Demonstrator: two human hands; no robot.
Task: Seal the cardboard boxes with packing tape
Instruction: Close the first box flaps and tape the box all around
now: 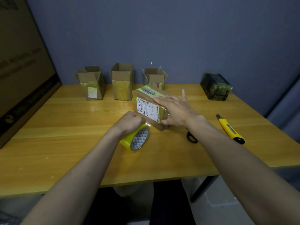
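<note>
Cardboard, closed and labelled, the box [150, 106] being sealed lies near the middle of the worktop [65, 143], with tape seemingly drawn from the yellow roll [136, 138] onto its near end. The left hand [129, 121] grips the roll, fingers curled over it; the right hand [172, 109] presses flat, fingers straight, on the box top. Next the strip likely needs smoothing down and cutting, with the scissors [191, 137] and the yellow knife [230, 129] towards the right edge.

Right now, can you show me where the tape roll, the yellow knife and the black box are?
tape roll [136, 139], head view, on its yellow outer band.
yellow knife [229, 128], head view, mid-handle.
black box [216, 86], head view, on its top face.
</note>
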